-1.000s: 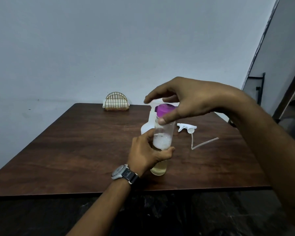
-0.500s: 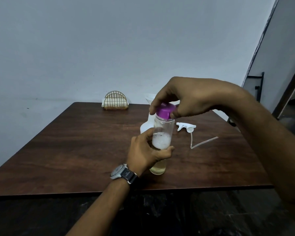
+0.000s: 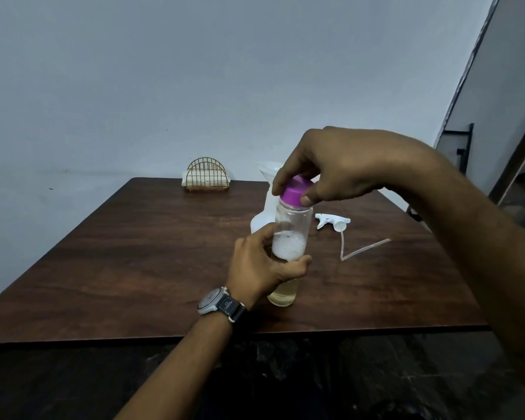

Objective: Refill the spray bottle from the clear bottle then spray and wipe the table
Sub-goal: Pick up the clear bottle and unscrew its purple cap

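Note:
A clear bottle (image 3: 292, 225) with foam and yellowish liquid stands upright on the brown table (image 3: 134, 253) near its front edge. My left hand (image 3: 264, 265) is wrapped around the bottle's middle. From above, my right hand (image 3: 331, 168) pinches its purple cap (image 3: 294, 190) with thumb and fingers. Behind the clear bottle stands the white spray bottle (image 3: 259, 221), a white funnel (image 3: 269, 169) in its neck, mostly hidden. The white trigger head (image 3: 334, 221) with its bent tube (image 3: 361, 248) lies on the table to the right.
A gold wire napkin holder (image 3: 206, 175) with white napkins sits at the table's far edge by the wall. A dark door frame and a black metal rack (image 3: 464, 147) stand at the right. Dark floor lies below the table's front edge.
My right hand's fingers, spread over the cap a second ago, have closed around the purple cap and turned on it. My left hand keeps its hold on the bottle.

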A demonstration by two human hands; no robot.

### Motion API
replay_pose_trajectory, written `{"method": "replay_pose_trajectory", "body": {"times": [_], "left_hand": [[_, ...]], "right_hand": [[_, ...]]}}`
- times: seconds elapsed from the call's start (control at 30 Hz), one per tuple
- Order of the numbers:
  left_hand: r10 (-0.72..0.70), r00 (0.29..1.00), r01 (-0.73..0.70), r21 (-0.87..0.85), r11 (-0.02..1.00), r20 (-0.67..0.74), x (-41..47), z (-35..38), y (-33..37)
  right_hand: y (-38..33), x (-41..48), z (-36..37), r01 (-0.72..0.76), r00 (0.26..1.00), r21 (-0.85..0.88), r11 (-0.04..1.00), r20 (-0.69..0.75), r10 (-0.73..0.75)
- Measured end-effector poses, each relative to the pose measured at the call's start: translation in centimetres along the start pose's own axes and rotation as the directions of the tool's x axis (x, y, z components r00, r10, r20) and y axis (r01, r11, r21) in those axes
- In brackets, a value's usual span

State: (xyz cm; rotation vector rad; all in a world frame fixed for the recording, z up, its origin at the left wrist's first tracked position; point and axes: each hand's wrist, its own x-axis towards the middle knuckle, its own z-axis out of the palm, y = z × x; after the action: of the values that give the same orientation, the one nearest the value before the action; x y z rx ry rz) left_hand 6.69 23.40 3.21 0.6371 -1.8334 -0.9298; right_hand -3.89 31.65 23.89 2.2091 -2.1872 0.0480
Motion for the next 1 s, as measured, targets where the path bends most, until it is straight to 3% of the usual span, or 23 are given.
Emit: {"method": "replay_pose_trajectory", "body": {"times": [0.17, 0.3, 0.47, 0.73, 0.83, 0.9, 1.0], "left_hand": [[-0.013, 1.0, 0.013, -0.008, 1.0, 0.006, 0.0, 0.0, 0.0], [-0.006, 1.0, 0.006, 0.002, 1.0, 0.004, 0.0, -0.1, 0.0], [0.0, 1.0, 0.0, 0.008, 1.0, 0.003, 0.0, -0.1, 0.1], [0.003, 1.0, -0.003, 0.022, 1.0, -0.003, -0.1, -0.1, 0.2], [0.013, 1.0, -0.013, 0.035, 0.999, -0.006, -0.1, -0.2, 0.3], [0.009, 1.0, -0.009, 0.032, 0.999, -0.003, -0.1, -0.1, 0.3], [0.02, 1.0, -0.02, 0.047, 0.999, 0.0, 0.0, -0.1, 0.1]], "right_hand": [[0.5, -0.2, -0.2, 0.005, 1.0, 0.186, 0.983, 0.002, -0.005], [0.1, 0.0, -0.1, -0.164, 0.976, -0.015, 0.986, -0.146, 0.16], [-0.1, 0.1, -0.1, -0.029, 0.998, -0.069, 0.997, -0.065, 0.024], [0.2, -0.6, -0.3, 0.048, 0.998, 0.208, 0.977, 0.04, -0.058], [-0.4, -0.5, -0.5, -0.107, 0.983, 0.031, 0.994, -0.146, 0.11], [-0.4, -0.2, 0.0, -0.154, 0.977, -0.044, 0.987, -0.155, 0.145], [-0.5, -0.2, 0.4, -0.081, 0.992, -0.072, 0.994, -0.106, 0.073]]}}
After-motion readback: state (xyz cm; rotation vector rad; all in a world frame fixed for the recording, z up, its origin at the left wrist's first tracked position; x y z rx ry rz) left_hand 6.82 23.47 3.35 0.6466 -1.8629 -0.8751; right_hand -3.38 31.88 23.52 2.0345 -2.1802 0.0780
